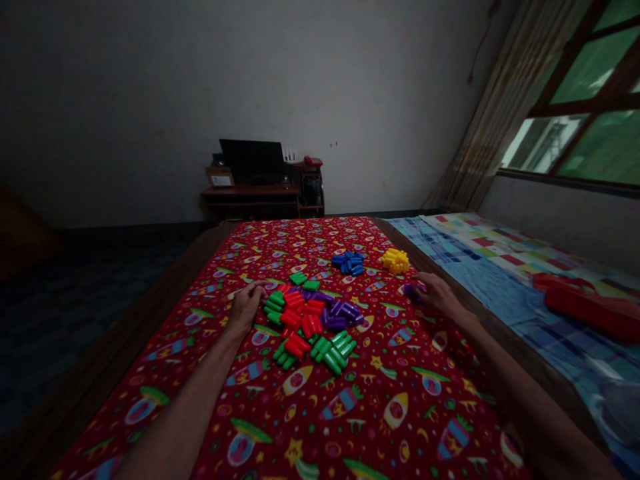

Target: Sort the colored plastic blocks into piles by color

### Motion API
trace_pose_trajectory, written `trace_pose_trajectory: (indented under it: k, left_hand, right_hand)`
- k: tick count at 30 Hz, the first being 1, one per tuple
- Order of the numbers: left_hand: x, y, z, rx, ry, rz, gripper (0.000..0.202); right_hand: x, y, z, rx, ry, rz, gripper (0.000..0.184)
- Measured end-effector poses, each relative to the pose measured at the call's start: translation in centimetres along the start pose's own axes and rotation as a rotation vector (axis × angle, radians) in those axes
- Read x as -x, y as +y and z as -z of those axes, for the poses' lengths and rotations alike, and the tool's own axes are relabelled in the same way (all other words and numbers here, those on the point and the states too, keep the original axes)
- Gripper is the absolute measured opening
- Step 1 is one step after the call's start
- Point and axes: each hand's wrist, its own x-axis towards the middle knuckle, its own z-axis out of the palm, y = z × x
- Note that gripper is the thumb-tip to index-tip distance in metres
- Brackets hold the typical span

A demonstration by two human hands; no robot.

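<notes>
On the red patterned cloth lies a mixed pile of ribbed plastic toy blocks: red blocks [293, 321], green blocks [335, 352] and purple blocks [342, 315]. My left hand [245, 308] rests at the pile's left edge, beside more green pieces. Its fingers are curled in, and whatever they may hold is hidden. Off to the right, my right hand [437, 295] is closed on a purple block [414, 292], just above or on the cloth; I cannot tell which. Behind the pile sit a heap of blue blocks [349, 262] and, further right, a heap of yellow blocks [395, 261].
The red cloth [400, 427] covers a long table with dark wooden edges. Right of it is a bed [480, 267] with checked covers and a red object [590, 310] on top. A desk [250, 191] with a black monitor [254, 160] stands against the far wall.
</notes>
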Motion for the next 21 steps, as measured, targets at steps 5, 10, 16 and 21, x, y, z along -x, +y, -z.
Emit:
trace_pose_trajectory:
  k: [5,10,16,21]
  left_hand:
    - [0.2,0.3,-0.1,-0.003,0.001,0.014,0.035]
    - [-0.1,-0.3,-0.1,0.005,0.013,0.012,0.034]
    - [-0.3,-0.7,-0.1,0.013,0.002,-0.013,0.034]
    - [-0.3,-0.6,0.0,-0.028,0.006,0.001,0.035]
  right_hand:
    - [-1.0,-7.2,-1.6,-0.197,-0.106,0.225,0.027]
    - [-1.8,-13.5,-5.3,-0.317,-0.396,0.405,0.027]
    - [-3.2,-11.2,-5.9,-0.252,-0.15,0.298,0.037]
    - [-3.8,-4.7,-2.9,-0.013,0.004,-0.01,0.036]
